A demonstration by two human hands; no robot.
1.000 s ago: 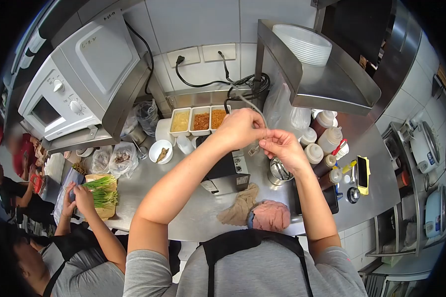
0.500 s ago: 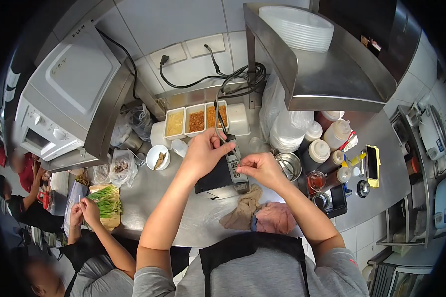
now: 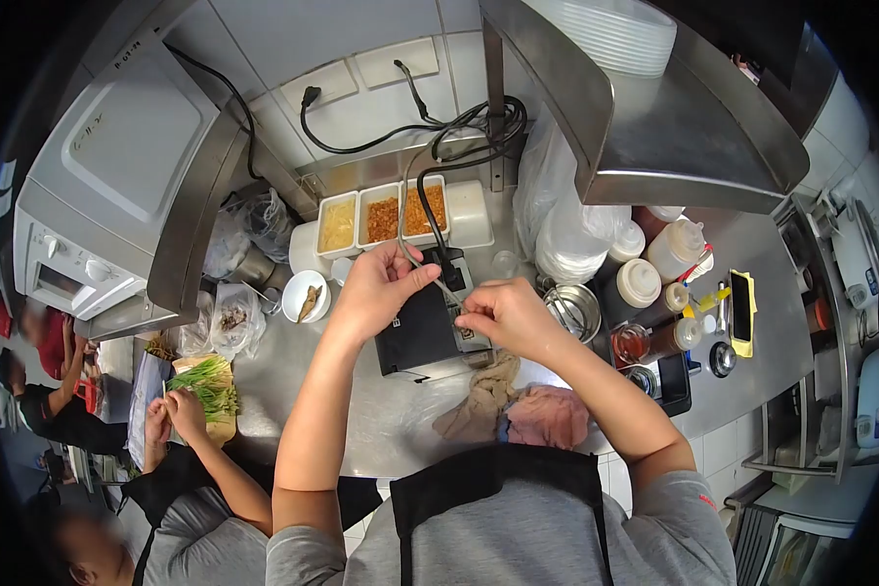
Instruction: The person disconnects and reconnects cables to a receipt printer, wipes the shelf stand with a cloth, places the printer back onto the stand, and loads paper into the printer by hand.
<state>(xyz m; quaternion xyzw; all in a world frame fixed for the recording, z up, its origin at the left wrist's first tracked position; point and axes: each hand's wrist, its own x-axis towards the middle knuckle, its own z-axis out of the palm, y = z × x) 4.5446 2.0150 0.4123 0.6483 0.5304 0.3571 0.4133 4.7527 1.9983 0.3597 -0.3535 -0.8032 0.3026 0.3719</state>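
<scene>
In the head view a black box-shaped device (image 3: 410, 337) with a row of ports along one side stands on the steel counter. My left hand (image 3: 381, 293) is closed around a thin grey cable (image 3: 404, 220) just above the device. The cable slants from there towards the port side, where the fingertips of my right hand (image 3: 513, 314) pinch its lower end. Those fingers hide the cable's tip, so I cannot tell whether it sits in a port. A thicker black cable (image 3: 422, 200) runs down to the device's back end.
Behind the device are white food tubs (image 3: 337, 225). A white bowl (image 3: 306, 296) is to the left; squeeze bottles (image 3: 674, 249) and a metal shelf (image 3: 693, 146) are right. Cloths (image 3: 547, 418) lie in front. A co-worker's hands (image 3: 171, 415) hold something near green stalks (image 3: 205, 386).
My left hand has shifted left and slightly down, drawing the grey cable away from the black one. My right hand stays by the ports. The view has shifted slightly.
</scene>
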